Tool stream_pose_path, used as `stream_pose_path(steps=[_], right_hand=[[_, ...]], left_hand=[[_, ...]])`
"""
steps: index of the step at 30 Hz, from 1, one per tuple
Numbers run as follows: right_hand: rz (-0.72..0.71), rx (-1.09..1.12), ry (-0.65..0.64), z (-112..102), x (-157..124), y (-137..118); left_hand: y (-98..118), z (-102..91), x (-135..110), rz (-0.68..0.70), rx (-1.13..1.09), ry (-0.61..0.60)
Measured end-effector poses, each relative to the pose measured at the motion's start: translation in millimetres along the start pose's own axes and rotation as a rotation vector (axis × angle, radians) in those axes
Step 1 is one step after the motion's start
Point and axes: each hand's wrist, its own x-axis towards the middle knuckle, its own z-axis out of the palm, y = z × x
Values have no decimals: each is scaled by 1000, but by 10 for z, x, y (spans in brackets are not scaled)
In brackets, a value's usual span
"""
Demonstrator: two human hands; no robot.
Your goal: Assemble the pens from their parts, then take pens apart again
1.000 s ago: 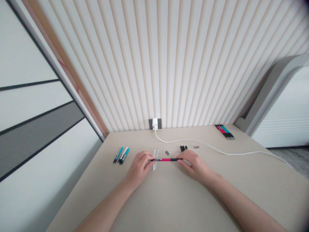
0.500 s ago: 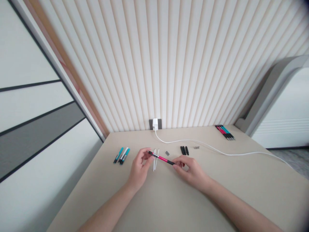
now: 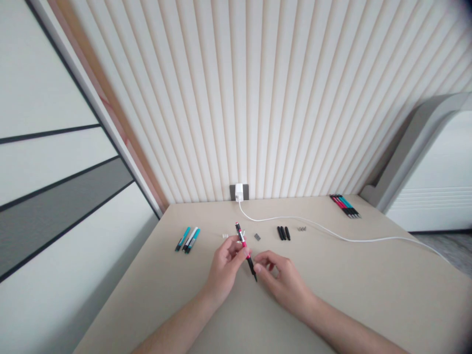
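Note:
My left hand (image 3: 225,260) is closed on a pink-and-black pen (image 3: 247,253), pinching its middle between thumb and fingers. The pen slants, its dark point toward me and its clip end away. Beside the pen's lower black section is my right hand (image 3: 278,275), fingers curled and thumb tip apart from the index finger; it holds nothing I can see. Thin white sticks, like refills, lie behind my left hand and are mostly hidden, with small white pieces (image 3: 224,236) showing just beyond it. A little grey cluster of small parts (image 3: 257,237) rests beyond my right hand.
Teal and white pen barrels (image 3: 188,240) lie left on the table (image 3: 206,329). Black grips (image 3: 283,233) and small metal parts (image 3: 302,228) sit right of centre. Several pens (image 3: 345,206) lie far right. A white cable (image 3: 320,227) runs from the charger (image 3: 239,191) across the table.
The pen has turned from nearly sideways to pointing toward me. My right hand has come off its black end, and my left hand now grips the middle. The view has shifted slightly.

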Motion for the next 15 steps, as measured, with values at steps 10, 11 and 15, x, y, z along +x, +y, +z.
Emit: stream_pose_path(steps=[10, 11, 15], right_hand=[[-34, 164, 90, -151, 102, 5], [-30, 178, 96, -145, 99, 9], [-17, 338, 125, -150, 97, 39]], left_hand=[[-46, 103, -121, -70, 121, -251], [-47, 105, -127, -73, 128, -252], [-14, 93, -138, -92, 165, -285]])
